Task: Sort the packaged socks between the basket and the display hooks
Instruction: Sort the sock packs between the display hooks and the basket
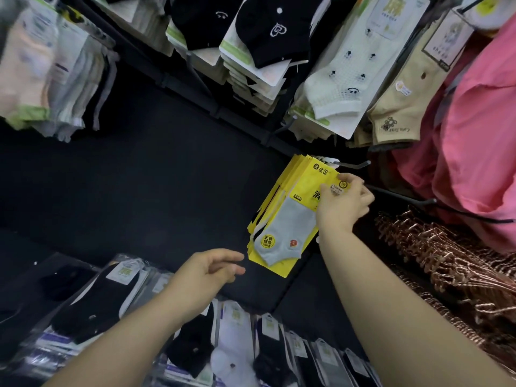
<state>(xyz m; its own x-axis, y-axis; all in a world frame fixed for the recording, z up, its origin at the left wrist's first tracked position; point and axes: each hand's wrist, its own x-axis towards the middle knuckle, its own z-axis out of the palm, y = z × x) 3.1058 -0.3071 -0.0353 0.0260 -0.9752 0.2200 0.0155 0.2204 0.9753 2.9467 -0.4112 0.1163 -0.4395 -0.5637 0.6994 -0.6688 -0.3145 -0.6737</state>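
Right hand (344, 203) fingers pinch the top of a yellow sock pack (290, 216) hanging at the front of a bunch on a hook (352, 164). Left hand (209, 268) floats nearby, fingers loose, holding nothing.

yellow sock pack (293, 219) — grey sock, black display wall (139, 177), pink garment (474, 135)

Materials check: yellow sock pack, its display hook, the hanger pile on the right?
The yellow sock pack: likely printed card, matte, flat with crisp edges. The display hook: thin dark rod, probably coated metal wire. The hanger pile: copper-toned with bright glints, so metal or metallised plastic; cannot tell which.
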